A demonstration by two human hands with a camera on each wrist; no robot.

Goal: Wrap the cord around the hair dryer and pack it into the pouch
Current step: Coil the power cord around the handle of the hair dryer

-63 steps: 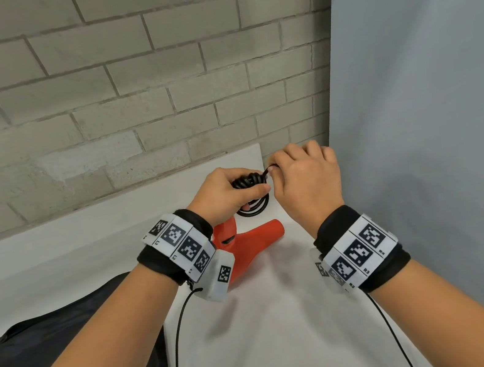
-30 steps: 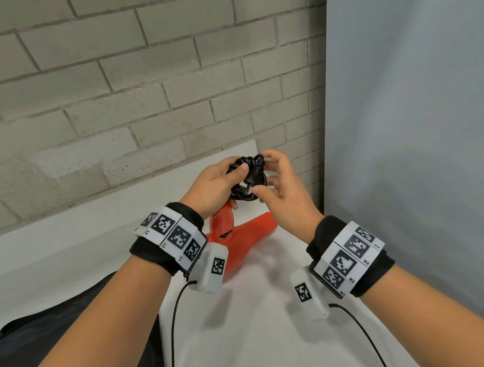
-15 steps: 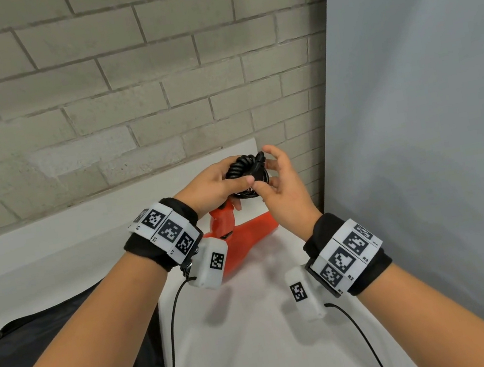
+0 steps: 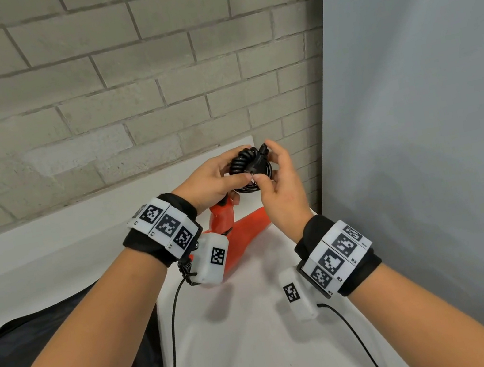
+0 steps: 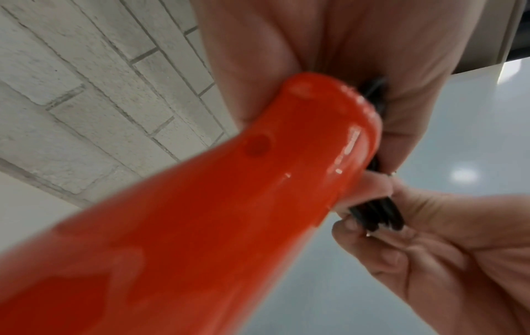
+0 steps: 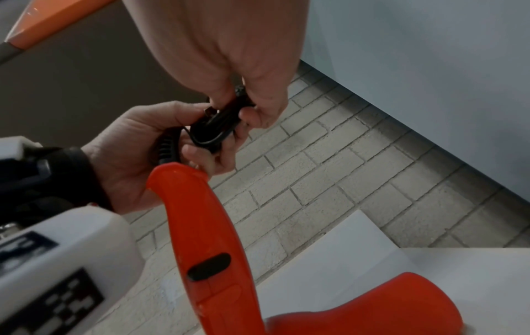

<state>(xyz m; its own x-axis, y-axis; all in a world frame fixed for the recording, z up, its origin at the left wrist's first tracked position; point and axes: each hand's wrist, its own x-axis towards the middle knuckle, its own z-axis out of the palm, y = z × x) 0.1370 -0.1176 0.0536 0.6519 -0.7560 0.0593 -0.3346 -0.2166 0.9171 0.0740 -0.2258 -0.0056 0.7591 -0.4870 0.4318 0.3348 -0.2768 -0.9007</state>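
Left hand [image 4: 211, 182] grips the coiled cord [image 4: 247, 166] at the handle end of the orange hair dryer [image 4: 238, 226], held above the table [image 4: 262, 341]; right hand [image 4: 280, 189] pinches the plug end against the bundle. Judged best practice: keep loops clamped while tucking the end. The handle's long axis rises toward 12 o'clock, the barrel points toward 2 o'clock; the pouch [image 4: 54, 352] lies at 8 o'clock.
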